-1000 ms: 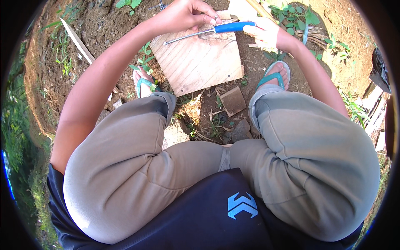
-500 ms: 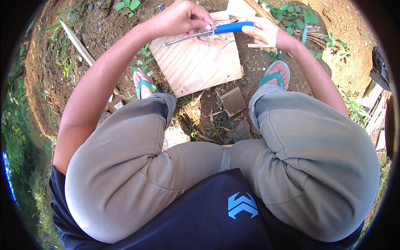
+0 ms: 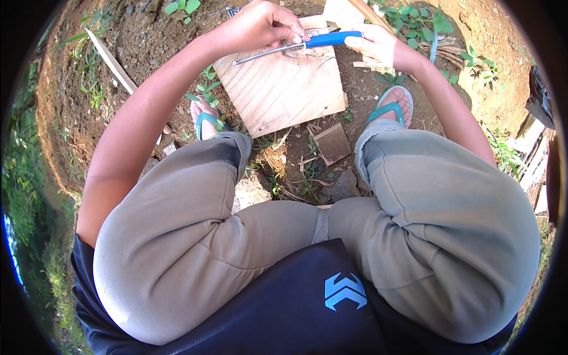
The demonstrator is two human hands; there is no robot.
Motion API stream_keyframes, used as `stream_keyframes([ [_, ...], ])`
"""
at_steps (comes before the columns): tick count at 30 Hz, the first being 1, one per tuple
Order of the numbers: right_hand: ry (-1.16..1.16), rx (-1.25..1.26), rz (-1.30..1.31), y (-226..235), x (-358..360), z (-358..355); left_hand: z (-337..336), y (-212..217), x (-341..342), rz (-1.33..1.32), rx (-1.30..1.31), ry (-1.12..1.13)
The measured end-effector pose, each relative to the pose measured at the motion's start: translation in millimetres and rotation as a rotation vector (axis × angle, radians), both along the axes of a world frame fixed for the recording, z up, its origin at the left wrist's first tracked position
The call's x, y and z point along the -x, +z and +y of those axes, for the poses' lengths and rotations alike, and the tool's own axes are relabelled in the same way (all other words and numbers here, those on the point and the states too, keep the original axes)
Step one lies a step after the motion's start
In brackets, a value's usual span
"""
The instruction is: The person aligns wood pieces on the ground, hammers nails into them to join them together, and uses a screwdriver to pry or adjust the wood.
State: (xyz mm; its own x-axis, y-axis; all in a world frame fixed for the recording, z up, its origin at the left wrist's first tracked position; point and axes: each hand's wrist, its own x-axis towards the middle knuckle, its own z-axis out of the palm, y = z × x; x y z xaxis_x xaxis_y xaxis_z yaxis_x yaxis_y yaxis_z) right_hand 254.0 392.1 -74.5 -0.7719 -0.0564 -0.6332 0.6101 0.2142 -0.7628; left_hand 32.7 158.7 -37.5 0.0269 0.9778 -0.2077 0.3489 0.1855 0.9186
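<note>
A tool with a smooth blue handle (image 3: 329,39) and a long thin metal shaft (image 3: 266,54) lies level above a wooden board (image 3: 290,89), its tip to the left. I cannot tell exactly what kind of tool it is. My right hand (image 3: 378,45) holds the handle's end between thumb and fingers. At the collar where handle meets shaft, my left hand (image 3: 273,26) pinches with bent fingers; part of its grip is hidden. The board rests on the ground between my feet, with a dark knot beneath the tool and small dark spots by its near edge.
Beyond the board lie pale wood pieces (image 3: 342,13) and a wooden stick (image 3: 370,15). A small square block (image 3: 332,144) sits before the board. To the left, a long thin wood strip (image 3: 111,62) lies on the soil. Plants (image 3: 417,26) grow at the far right.
Almost nothing differs. Both hands keep their hold on the blue-handled tool, and the whole view has shifted very slightly.
</note>
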Motion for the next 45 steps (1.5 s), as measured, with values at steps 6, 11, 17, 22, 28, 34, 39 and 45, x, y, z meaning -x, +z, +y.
stream_keyframes([
  [6, 0.11, -0.146, -0.029, 9.6, 3.8, 0.9, -1.9, -5.3, 2.0, 0.01, -0.037, -0.004],
  [11, 0.239, -0.25, 0.027, 10.3, 2.9, 5.3, 2.8, 3.5, -2.6, 0.034, 0.068, 0.042],
  [17, 0.332, -0.315, 0.069, 13.2, 5.8, 4.1, -4.4, -8.9, 3.2, 0.119, 0.042, 0.006],
  [22, 0.681, -0.591, 0.397, -18.4, -7.6, 26.0, -5.9, -15.8, -0.8, 0.085, 0.027, 0.036],
  [28, 0.575, -0.471, 0.263, -10.6, -2.2, 18.6, -10.3, -13.3, -2.7, 0.115, 0.063, 0.09],
  [34, 0.286, -0.282, 0.018, 4.3, 4.2, 6.8, -12.7, -15.6, -3.8, 0.035, 0.142, 0.169],
  [39, 0.191, -0.186, 0.141, 3.1, -11.5, 16.2, -10.3, -10.3, -5.0, 0.044, 0.093, 0.107],
  [45, 0.253, 0.156, -0.137, 9.6, -29.8, 25.8, -11.0, -18.6, -2.6, 0.067, 0.065, 0.102],
])
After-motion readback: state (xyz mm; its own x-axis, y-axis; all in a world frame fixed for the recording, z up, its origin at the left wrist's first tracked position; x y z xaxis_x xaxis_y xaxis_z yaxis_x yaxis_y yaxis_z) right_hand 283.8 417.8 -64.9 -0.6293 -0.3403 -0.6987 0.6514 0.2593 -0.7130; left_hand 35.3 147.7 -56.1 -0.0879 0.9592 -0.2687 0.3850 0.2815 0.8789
